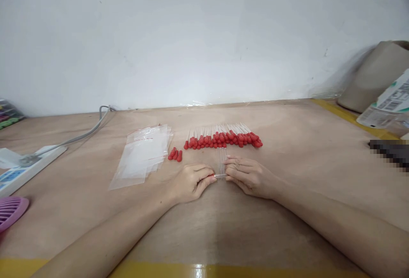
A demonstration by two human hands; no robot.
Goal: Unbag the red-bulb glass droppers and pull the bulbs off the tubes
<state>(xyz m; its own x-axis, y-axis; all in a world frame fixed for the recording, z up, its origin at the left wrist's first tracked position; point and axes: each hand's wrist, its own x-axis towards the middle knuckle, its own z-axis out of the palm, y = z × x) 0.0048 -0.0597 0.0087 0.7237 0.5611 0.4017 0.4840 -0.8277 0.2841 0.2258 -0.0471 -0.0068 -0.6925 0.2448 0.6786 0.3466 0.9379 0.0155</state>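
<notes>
In the middle of the table, my left hand (196,180) is closed with its fingertips on a red rubber bulb, mostly hidden, at one end of a clear dropper tube (220,176). My right hand (247,175) pinches the other end of this tube, which lies level between both hands. Just beyond it, several clear tubes (221,158) lie side by side, pointing away from me. Behind them spreads a row of droppers (223,138) with red bulbs toward me and thin tips toward the wall. Several loose red bulbs (175,154) lie left of the row.
Clear zip bags (140,156) lie overlapped at left. Farther left are a power strip (38,167) with a grey cable (86,133) and a purple slotted object (12,212). At right stand a beige container (370,77) and a labelled plastic package (390,103). A white wall (191,39) bounds the back.
</notes>
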